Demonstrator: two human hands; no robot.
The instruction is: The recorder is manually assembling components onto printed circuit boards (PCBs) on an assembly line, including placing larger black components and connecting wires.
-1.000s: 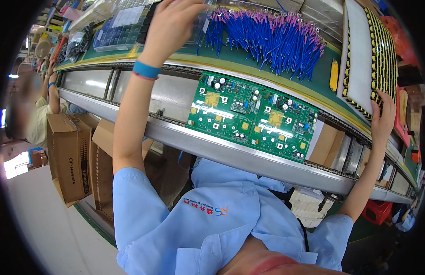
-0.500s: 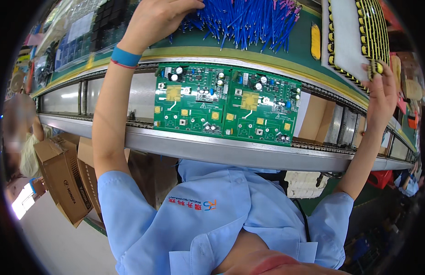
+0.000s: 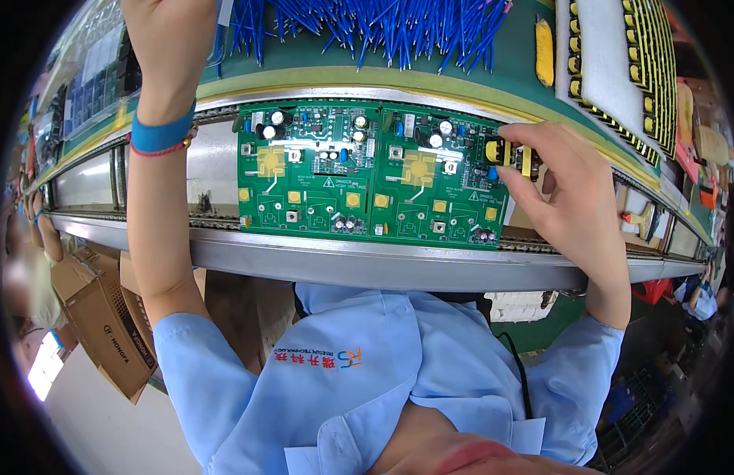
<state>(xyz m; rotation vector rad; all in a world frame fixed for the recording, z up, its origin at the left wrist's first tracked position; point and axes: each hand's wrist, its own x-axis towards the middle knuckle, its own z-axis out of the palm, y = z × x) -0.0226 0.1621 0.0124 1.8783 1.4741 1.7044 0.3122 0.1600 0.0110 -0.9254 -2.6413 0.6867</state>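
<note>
Two joined green circuit boards lie side by side on the conveyor rails, the left board and the right board, both carrying small mounted parts. My right hand is at the right board's right edge. Its thumb and fingers are closed on a small black-and-yellow transformer; a second yellow piece shows under the palm. Whether the transformer touches the board cannot be told. At the top left my left hand reaches past the bundle of blue wires; its fingers run out of the picture.
A white foam sheet with rows of black-and-yellow transformers stands at the far right, beside a yellow-handled tool. The metal rail runs between me and the boards. Cardboard boxes stand at lower left. Another person's arm shows at the left edge.
My right hand has come from the foam sheet to the right board's edge with the transformer. My left hand has moved left, away from the blue wires. The boards have shifted slightly left.
</note>
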